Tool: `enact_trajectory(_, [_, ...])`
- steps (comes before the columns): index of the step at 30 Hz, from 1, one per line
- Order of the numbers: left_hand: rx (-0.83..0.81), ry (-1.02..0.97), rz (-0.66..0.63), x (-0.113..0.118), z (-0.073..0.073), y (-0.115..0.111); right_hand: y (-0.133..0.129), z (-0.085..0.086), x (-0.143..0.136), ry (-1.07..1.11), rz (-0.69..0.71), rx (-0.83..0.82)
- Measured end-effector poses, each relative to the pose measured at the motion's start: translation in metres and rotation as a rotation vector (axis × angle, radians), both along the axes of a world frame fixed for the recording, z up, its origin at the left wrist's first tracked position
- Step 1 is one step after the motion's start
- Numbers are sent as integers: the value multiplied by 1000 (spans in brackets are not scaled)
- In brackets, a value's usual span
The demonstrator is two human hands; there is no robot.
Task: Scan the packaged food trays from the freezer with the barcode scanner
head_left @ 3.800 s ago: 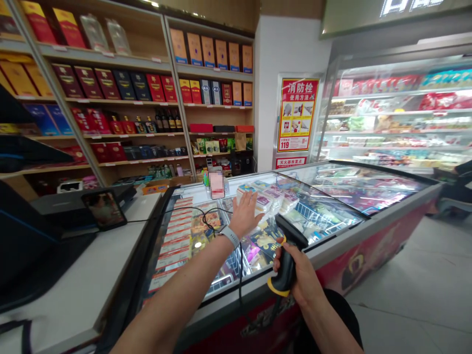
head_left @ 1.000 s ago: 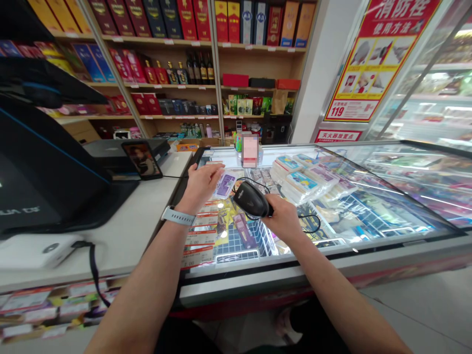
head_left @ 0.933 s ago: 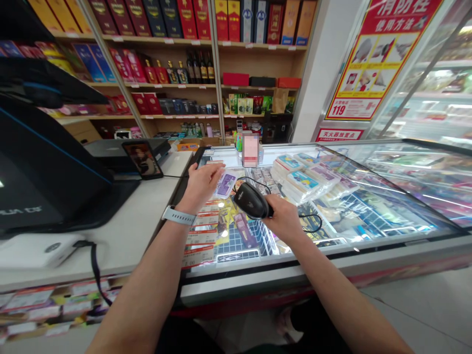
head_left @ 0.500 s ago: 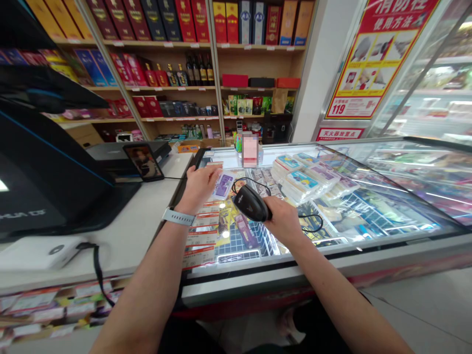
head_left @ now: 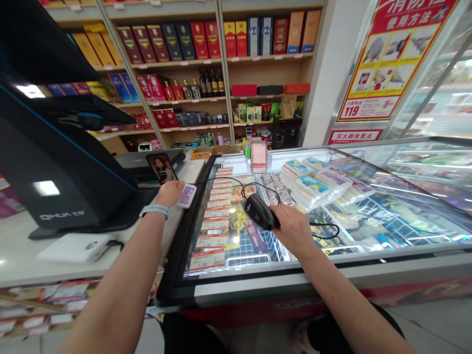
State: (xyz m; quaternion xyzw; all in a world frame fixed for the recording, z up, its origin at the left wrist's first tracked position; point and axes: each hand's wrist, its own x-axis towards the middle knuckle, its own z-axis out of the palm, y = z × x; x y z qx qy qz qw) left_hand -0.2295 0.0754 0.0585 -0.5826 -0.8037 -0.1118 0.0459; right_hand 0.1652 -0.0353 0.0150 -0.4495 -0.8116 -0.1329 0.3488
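Note:
My left hand is closed on a small purple-and-white packet, above the gap between the white counter and the freezer. Just behind that hand, a phone leans upright. In my right hand is a black barcode scanner, my fingers wrapped round its handle and its head tilted to the left. Its cable loops over the glass-topped freezer. Right of the scanner lies a pile of clear-wrapped packs with blue and purple labels.
A black checkout terminal stands on the counter at left, with a white box-shaped device in front. Price labels line the freezer's left side. Farther back are a pink-screened upright panel and shelves of boxed bottles.
My left hand has moved left with the purple-and-white packet, from over the freezer towards the counter. My right hand still holds the scanner over the glass. The view has shifted slightly.

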Motion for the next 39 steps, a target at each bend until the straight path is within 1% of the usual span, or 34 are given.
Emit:
enact_trajectory(3, [-31,-15,8,-2,-14,7,-1,0,1,14,-3,-5])
enact_trajectory(5, [-38,-26,12,-1,-19,13,0,-2,1,18,-8,-12])
enact_trajectory(8, [-38,-39,28,-4,-21,21,0,-3,3,9,-9,-24])
enact_trajectory(11, [-33,-45,50,-14,-20,25,1,-4,4,9,3,-33])
enact_trajectory(13, [-27,-48,56,-22,-22,25,1,-5,4,11,5,-35])
enact_trajectory(16, [-17,-51,66,-29,-30,22,1,-6,4,6,1,-31])
enact_trajectory(20, [37,-31,99,-30,-40,14,2,-6,5,19,17,-23])
enact_trajectory(22, [94,-12,109,-27,-38,9,2,-6,5,29,16,-22])
enact_trajectory(25, [186,6,89,-16,-25,5,0,-4,4,34,7,-31])
enact_trajectory(27, [237,8,29,1,-13,6,-1,-3,3,41,9,-36])
enact_trajectory(28, [262,10,-19,13,-7,8,-2,-2,3,49,15,-32])
enact_trajectory(30, [315,16,-164,47,1,12,-3,0,2,95,32,4])
enact_trajectory(32, [384,26,-424,93,5,14,-4,2,2,169,41,69])
enact_trajectory(34, [395,39,-694,148,3,14,-6,4,3,238,39,139])
enact_trajectory(36, [367,75,-882,205,-3,12,-7,6,4,286,32,203])
enact_trajectory(37, [348,100,-956,231,-6,12,-8,7,5,300,28,228])
enact_trajectory(38, [332,129,-1024,256,-9,11,-8,8,5,311,23,247])
enact_trajectory(39, [328,149,-1061,277,-12,12,-8,9,6,320,19,262])
